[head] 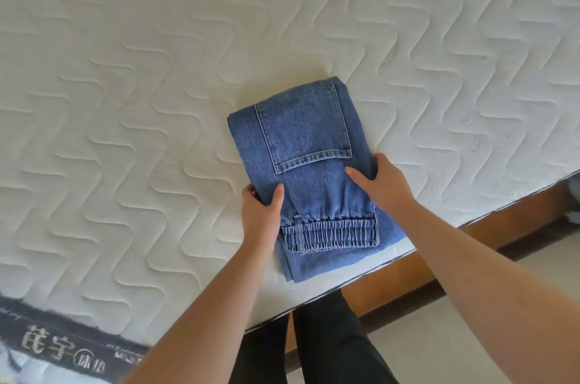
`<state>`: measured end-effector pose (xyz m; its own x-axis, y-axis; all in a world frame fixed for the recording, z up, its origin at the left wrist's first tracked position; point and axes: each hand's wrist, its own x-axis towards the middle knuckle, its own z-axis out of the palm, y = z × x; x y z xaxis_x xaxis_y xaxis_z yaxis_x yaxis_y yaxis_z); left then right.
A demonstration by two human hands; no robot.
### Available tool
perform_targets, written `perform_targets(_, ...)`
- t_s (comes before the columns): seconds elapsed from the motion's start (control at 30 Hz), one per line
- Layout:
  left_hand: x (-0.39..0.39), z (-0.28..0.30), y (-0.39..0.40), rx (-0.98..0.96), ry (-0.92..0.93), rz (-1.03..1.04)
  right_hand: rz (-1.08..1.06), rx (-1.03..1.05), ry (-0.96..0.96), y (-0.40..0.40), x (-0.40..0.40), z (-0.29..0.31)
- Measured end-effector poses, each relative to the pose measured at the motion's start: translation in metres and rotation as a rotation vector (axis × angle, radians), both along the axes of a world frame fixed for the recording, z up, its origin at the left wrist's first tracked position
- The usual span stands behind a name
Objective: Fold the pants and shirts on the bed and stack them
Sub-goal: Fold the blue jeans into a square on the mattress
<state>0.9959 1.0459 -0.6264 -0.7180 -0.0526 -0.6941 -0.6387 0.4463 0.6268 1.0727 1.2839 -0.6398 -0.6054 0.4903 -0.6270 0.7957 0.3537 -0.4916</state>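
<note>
A pair of blue denim pants (306,145) lies folded into a compact rectangle on the white quilted mattress (141,101), near its front edge. A back pocket faces up and the elastic waistband points toward me. My left hand (262,214) grips the left edge of the folded pants, thumb on top and fingers under. My right hand (381,182) grips the right edge the same way. No shirts are in view.
The mattress edge and a brown wooden bed frame (470,236) run diagonally at the lower right, with pale floor (455,336) beyond. A dark printed label strip (62,349) runs along the mattress side at the lower left. My dark trouser legs (329,346) stand against the bed.
</note>
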Motion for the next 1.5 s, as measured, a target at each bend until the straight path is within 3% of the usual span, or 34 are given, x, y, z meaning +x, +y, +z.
perform_targets(0.17,0.044,0.005,0.0,-0.013,-0.156,-0.136,0.086,0.053,-0.14,-0.012,0.033,0.001)
perform_targets(0.27,0.051,0.005,-0.001,-0.045,-0.116,-0.154,0.132,0.082,-0.142,-0.015,0.032,0.002)
perform_targets(0.43,0.054,0.002,-0.007,-0.047,-0.072,-0.109,0.061,0.078,-0.091,-0.019,0.044,0.009)
perform_targets(0.77,0.074,-0.004,-0.013,-0.146,-0.145,-0.13,-0.074,0.233,-0.282,-0.053,0.063,0.006)
perform_targets(1.0,0.035,0.02,-0.013,-0.328,-0.387,-0.481,-0.057,0.141,-0.425,-0.049,0.05,0.03)
perform_targets(1.07,0.022,0.043,-0.019,-0.432,-0.283,-0.791,0.039,0.159,-0.43,-0.048,0.051,0.054)
perform_targets(1.13,0.013,0.074,-0.028,-0.511,-0.039,-1.021,0.19,0.236,-0.408,-0.052,0.058,0.085)
perform_targets(1.37,-0.005,0.185,-0.055,-0.486,0.691,-1.404,0.331,0.314,-0.083,-0.088,0.075,0.201)
perform_targets(1.5,-0.016,0.265,-0.071,-0.378,0.979,-1.445,0.404,0.448,0.108,-0.116,0.072,0.273)
